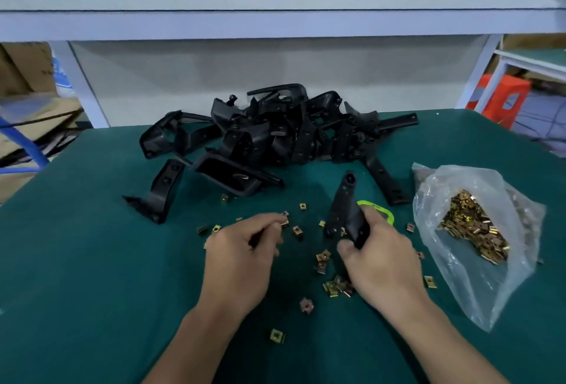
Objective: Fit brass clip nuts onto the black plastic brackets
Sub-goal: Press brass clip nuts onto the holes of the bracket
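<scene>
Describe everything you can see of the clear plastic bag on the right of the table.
The plastic bag is thin, clear and crinkled, slumped on the green mat. A heap of brass clip nuts shows through it. Nothing grips it; the right hand, holding a black bracket, is left of it, apart.

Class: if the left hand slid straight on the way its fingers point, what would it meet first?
Probably the loose nut just beyond the left hand; behind it, the bracket pile. Depth is unclear.

Factory assembly workshop: green mat (92,261), heaped black brackets (269,132), bagged brass clip nuts (471,227), metal shelving (275,16).
</scene>
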A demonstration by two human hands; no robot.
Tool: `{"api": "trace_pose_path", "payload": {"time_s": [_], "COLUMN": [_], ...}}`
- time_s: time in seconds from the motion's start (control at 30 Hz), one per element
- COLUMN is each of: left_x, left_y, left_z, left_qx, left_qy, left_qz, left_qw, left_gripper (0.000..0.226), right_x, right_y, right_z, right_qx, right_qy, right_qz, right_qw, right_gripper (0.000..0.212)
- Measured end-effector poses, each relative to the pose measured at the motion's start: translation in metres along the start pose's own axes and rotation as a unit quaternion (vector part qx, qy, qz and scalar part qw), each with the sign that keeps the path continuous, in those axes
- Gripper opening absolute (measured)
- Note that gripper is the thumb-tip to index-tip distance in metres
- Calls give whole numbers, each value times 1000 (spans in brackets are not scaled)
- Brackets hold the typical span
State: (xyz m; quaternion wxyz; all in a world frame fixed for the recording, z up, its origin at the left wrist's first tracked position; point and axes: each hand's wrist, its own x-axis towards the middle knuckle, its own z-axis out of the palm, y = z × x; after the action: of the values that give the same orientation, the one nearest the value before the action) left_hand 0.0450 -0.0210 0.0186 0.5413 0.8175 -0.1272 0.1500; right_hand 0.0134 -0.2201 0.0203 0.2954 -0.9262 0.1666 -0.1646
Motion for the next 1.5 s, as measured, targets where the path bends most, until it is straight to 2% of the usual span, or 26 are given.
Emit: {"api": "trace_pose_path", "payload": {"time_s": [0.07,0.17,0.23,0.3,0.43,0.6,0.77,0.87,0.97,1.03,1.23,1.3,1.4,1.5], "left_x": [6,7,4,0,-9,-10,-16,-17,-19,-20,-15,-17,-20,-22], "left_y": [-4,-8,-9,-8,-1,2,3,4,13,15,8,8,12,17], "left_z": [2,6,13,19,27,32,32,32,35,39,38,35,32,35], "left_qx": [39,115,167,179,171,200,214,224,317,348,278,268,313,314], "left_qy": [-11,-92,-146,-175,-204,-185,-164,-117,-72,-76,-114,-123,-119,-130], "left_qz": [-29,-13,7,27,80,71,103,86,85,93,62,66,82,75], "left_qw": [999,989,975,968,960,960,957,964,942,930,952,953,939,938], "left_gripper": [34,26,38,43,33,27,22,20,37,32,9,10,26,20], "right_x": [3,6,8,9,9,8,7,7,8,7,10,10,12,12], "right_y": [6,8,9,10,9,5,5,5,5,6,7,8,9,10], "right_z": [0,2,2,1,0,1,-2,-3,-3,-3,-1,-2,-2,-1], "right_qx": [10,13,11,9,12,27,43,53,55,52,58,63,68,71], "right_qy": [-1,0,-3,-16,-27,-51,-57,-56,-57,-56,-52,-44,-38,-37], "right_qz": [6,20,35,39,42,38,36,41,40,38,35,39,39,36], "right_qw": [1000,1000,999,999,999,998,997,996,996,996,996,996,996,996], "right_gripper": [19,18,20,21,23,20,19,18,17,16,16,18,19,19]}}
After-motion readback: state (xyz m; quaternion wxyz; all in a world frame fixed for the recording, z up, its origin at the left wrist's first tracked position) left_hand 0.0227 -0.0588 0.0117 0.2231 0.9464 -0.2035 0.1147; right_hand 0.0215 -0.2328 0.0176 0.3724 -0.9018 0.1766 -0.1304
